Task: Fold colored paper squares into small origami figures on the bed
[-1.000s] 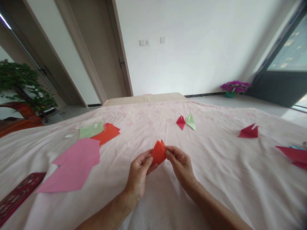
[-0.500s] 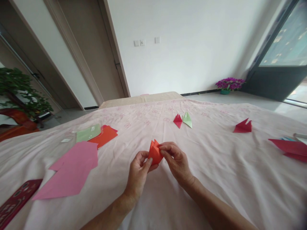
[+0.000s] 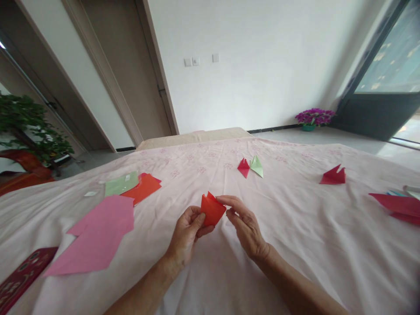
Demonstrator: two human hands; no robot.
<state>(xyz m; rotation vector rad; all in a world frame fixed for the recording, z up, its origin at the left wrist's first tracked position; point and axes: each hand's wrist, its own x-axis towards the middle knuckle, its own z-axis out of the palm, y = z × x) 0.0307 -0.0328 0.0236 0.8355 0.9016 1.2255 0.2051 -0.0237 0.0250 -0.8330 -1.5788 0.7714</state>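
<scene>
A folded piece of orange-red origami paper [image 3: 211,211], with pointed tips at its top, is held up above the cloth. My left hand [image 3: 189,227] grips its left side between thumb and fingers. Beside its right corner is my right hand [image 3: 244,225], thumb and fingers apart; the fingertips are at the paper's upper right edge, and nothing is pinched between them. Farther off lie a small red folded piece [image 3: 243,167] and a pale green folded piece [image 3: 256,166], close together. Another red folded piece [image 3: 333,175] rests to the right.
Pink paper sheets [image 3: 98,236], orange paper [image 3: 142,189] and a green paper packet [image 3: 122,183] lie at left on the flowered pink cloth [image 3: 203,280]. A dark red phone [image 3: 26,278] is at lower left. Larger red folded paper [image 3: 398,208] lies at the far right.
My right thumb and fingers have let go of the orange-red paper and spread apart. The paper has turned in my left hand, showing a broader flat face.
</scene>
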